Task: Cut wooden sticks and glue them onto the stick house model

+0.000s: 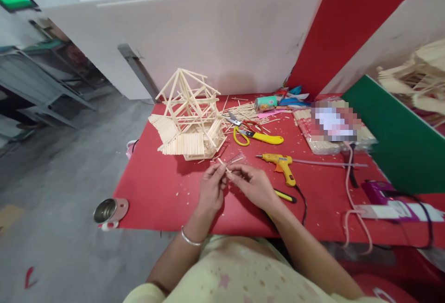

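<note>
My left hand [212,184] and my right hand [251,182] meet above the front middle of the red table. Their fingers are closed around a thin, pale wooden stick [222,163], whose end shows past the fingertips. Just beyond them lies a small clear ruler [235,157]. The pavilion model [187,117], built of pale sticks, stands to the left behind my hands, with slatted roof panels on its near and left sides. A yellow glue gun [283,164] lies to the right of my right hand.
Yellow-handled scissors [260,136], red-handled scissors [248,124] and loose sticks [239,110] lie behind my hands. A yellow cutter [285,196] rests near my right forearm. A metal cup [111,209] sits at the left corner. White boards [208,38] stand behind the table.
</note>
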Tool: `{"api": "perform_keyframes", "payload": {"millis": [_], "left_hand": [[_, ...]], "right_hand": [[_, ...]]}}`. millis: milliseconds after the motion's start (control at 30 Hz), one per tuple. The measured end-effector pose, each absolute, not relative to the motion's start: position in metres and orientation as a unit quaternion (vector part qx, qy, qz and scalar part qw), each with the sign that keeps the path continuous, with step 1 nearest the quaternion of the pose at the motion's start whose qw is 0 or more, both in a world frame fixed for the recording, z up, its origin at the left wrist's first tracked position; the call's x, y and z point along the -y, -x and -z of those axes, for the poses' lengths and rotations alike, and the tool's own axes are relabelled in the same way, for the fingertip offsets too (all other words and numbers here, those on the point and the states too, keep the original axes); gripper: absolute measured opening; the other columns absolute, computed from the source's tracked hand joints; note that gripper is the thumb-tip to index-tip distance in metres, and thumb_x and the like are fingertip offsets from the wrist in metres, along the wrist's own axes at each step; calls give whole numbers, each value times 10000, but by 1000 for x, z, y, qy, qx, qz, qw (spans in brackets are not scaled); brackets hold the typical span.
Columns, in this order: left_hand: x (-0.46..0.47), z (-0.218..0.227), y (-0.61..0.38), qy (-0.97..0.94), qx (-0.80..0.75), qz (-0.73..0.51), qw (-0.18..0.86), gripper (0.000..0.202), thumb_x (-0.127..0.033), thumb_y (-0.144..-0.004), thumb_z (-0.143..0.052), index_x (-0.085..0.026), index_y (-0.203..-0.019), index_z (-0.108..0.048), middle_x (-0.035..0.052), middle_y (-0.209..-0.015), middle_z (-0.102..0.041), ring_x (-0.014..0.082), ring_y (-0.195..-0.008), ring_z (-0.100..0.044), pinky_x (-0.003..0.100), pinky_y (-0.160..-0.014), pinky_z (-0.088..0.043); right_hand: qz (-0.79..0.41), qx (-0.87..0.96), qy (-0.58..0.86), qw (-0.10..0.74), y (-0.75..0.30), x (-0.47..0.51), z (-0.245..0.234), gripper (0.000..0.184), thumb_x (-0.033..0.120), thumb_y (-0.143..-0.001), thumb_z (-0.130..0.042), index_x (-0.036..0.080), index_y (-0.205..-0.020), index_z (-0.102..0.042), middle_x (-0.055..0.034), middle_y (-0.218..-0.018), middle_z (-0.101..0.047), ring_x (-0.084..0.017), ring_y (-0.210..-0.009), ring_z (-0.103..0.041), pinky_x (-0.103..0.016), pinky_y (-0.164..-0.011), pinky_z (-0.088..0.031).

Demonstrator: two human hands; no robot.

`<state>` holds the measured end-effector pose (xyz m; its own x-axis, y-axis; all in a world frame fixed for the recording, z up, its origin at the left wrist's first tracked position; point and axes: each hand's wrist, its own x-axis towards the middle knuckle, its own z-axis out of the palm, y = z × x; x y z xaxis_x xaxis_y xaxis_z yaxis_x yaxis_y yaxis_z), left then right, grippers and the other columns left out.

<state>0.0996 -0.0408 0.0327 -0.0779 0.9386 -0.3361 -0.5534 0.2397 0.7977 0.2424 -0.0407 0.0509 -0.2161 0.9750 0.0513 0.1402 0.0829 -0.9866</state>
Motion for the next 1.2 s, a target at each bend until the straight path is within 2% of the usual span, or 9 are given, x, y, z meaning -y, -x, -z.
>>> {"api": "perform_keyframes", "payload": {"millis": [100, 233, 333, 433, 533, 667, 833, 1067, 1200], "left_hand": [[39, -38, -96, -211, -449, -587, 640, 427, -450, -641, -931, -183, -807, -643, -65, -592, -538, 37, -483, -442, 171, -447, -305], [34, -44, -87, -207, -452, -593, 633, 376, -408, -659, -911, -182, -779, -635, -54, -583, -548, 48, -485, -445, 178, -453, -312], [29, -46, -79, -203, -463, -592, 628, 363, -413, -685, -884, -188, -742, -605, -47, -575, -535, 60, -494, -442, 190, -457, -298], [25, -44, -70, -193, -445, -598, 638, 359, -448, -721, -861, -194, -790, -617, -35, -639, -561, 72, -535, -460, 200, -456, -284], [19, -43, -64, -169, -423, -611, 648, 348, -458, -733, -859, -204, -845, -649, -19, -724, -595, 95, -611, -517, 209, -493, -356], [9, -47, -59, -156, -425, -606, 654, 338, -461, -728, -856, -205, -855, -677, 25, -825, -667, 149, -742, -618, 263, -635, -496], [-2, -54, -57, -143, -421, -612, 654, 397, -457, -696, -867, -180, -947, -732, 73, -995, -741, 181, -895, -681, 276, -744, -541], [-10, -56, -56, -163, -423, -600, 659, 369, -483, -744, -819, -182, -947, -754, 89, -963, -764, 211, -900, -716, 288, -740, -547], [-13, -57, -57, -150, -428, -600, 659, 354, -463, -705, -840, -178, -894, -745, 75, -899, -755, 204, -847, -709, 299, -743, -551]], "right_hand": [[-467, 622, 464, 424, -238, 42, -53, 196, 344, -934, -669, 217, -1030, -784, -19, -934, -811, -155, -802, -733, -251, -733, -554], [-473, 630, 455, 415, -224, 37, -52, 207, 342, -954, -632, 207, -914, -783, -10, -854, -800, -153, -775, -722, -244, -716, -534], [-478, 624, 451, 422, -210, 32, -50, 228, 363, -955, -629, 201, -880, -771, -10, -830, -791, -152, -754, -709, -238, -688, -525], [-479, 614, 449, 438, -200, 24, -50, 230, 368, -949, -637, 195, -881, -771, -17, -813, -785, -152, -737, -705, -243, -701, -534], [-482, 611, 444, 444, -193, 13, -52, 241, 392, -945, -643, 194, -908, -777, -27, -836, -788, -159, -730, -704, -258, -705, -541], [-466, 614, 457, 445, -184, -3, -57, 281, 433, -937, -642, 188, -887, -771, -19, -797, -767, -152, -691, -671, -250, -654, -512], [-449, 609, 476, 448, -176, -16, -58, 289, 430, -932, -635, 177, -844, -744, -11, -777, -747, -142, -696, -658, -243, -662, -484], [-459, 601, 476, 449, -174, -19, -53, 305, 464, -929, -647, 182, -867, -744, -16, -813, -755, -156, -742, -670, -258, -702, -499], [-473, 593, 469, 452, -174, -19, -50, 322, 481, -927, -652, 181, -849, -739, -15, -796, -742, -155, -733, -653, -261, -702, -501]]}}
